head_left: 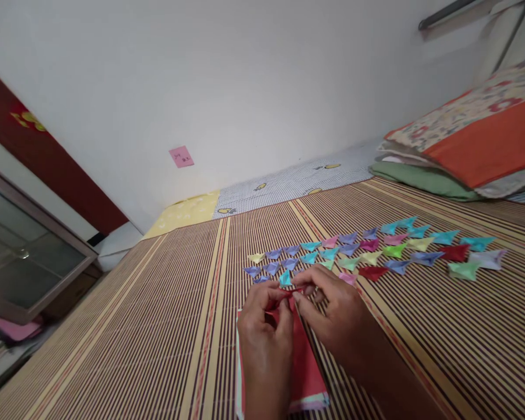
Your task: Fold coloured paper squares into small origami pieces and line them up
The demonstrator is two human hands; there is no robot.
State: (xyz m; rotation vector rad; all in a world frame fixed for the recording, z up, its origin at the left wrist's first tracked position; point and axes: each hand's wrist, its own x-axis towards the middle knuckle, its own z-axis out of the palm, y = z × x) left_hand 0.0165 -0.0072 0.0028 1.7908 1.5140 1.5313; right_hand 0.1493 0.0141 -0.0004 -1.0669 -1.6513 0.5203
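Note:
Between my two hands is a small piece of folded red paper (294, 290), mostly hidden by the fingers. My left hand (266, 326) is closed on its left side, thumb and fingertips pinching. My right hand (328, 297) pinches its right side with thumb and forefinger. Under both hands lies a stack of paper sheets (308, 373) with a red one on top and paler edges showing below. Just beyond the hands, several rows of small folded paper shapes (350, 249) stand on the striped mat in blue, purple, pink, green, yellow, red and white.
A striped bamboo-like mat (166, 326) covers the surface. Folded bedding (476, 140) is piled at the right. Checked cloth (280, 181) runs along the white wall, which carries a pink note (181, 156). A glass-fronted cabinet (26, 245) stands at the left.

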